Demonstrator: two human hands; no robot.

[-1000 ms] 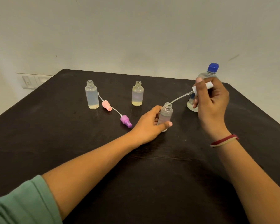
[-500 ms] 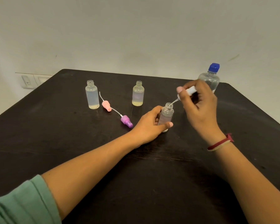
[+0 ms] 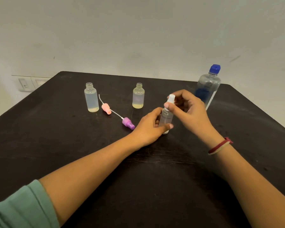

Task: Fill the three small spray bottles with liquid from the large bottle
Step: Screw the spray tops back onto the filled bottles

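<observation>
A person's left hand (image 3: pixel 148 127) wraps its fingers round the nearest small spray bottle (image 3: pixel 166 118) at the middle of a dark table (image 3: pixel 56 137), while the right hand (image 3: pixel 189 109) pinches a white spray top (image 3: pixel 171 98) seated on the bottle's neck. All three small bottles appear to hold liquid. The left bottle (image 3: pixel 91 99) and middle bottle (image 3: pixel 138 97) stand open farther back, with the pink spray top (image 3: pixel 106 108) and purple spray top (image 3: pixel 128 123) lying between them. The large bottle (image 3: pixel 209 86) stands capped at far right, suggesting the filling is done and the closing remains.
</observation>
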